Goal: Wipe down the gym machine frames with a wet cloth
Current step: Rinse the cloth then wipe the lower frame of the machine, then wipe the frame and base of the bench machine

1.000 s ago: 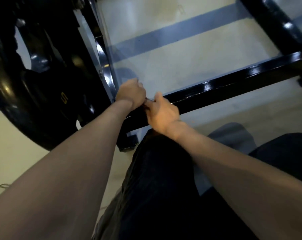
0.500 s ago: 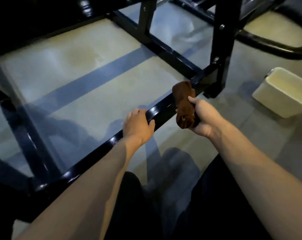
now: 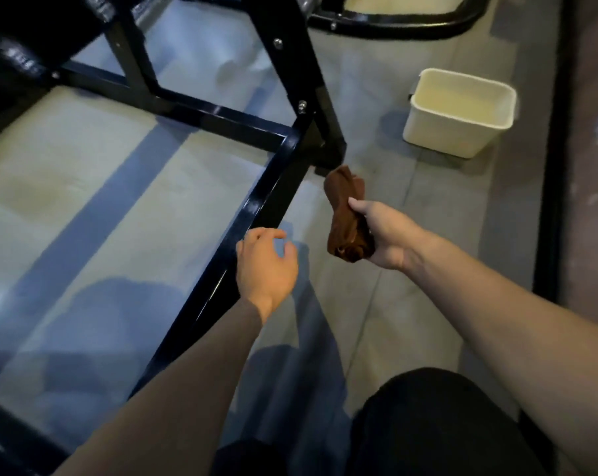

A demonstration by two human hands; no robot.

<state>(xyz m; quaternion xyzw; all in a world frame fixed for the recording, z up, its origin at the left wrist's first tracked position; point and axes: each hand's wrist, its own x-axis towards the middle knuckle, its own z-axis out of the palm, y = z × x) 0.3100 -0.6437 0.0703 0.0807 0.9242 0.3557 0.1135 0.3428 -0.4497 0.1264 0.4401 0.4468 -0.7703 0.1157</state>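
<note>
Right hand [image 3: 390, 235] grips cloth [image 3: 347, 218], just right of rail [image 3: 256, 207]; rail runs away toward upright. Left hand [image 3: 265, 266] loose, empty, nearer rail.

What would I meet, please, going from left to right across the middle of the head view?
Glossy black metal frame bar → left hand → bunched brown cloth → right hand → cream rectangular plastic tub, set farther back.

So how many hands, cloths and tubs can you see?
Hands: 2, the left hand and the right hand
Cloths: 1, the brown cloth held in the right hand
Tubs: 1, the white tub
Total: 4
</note>
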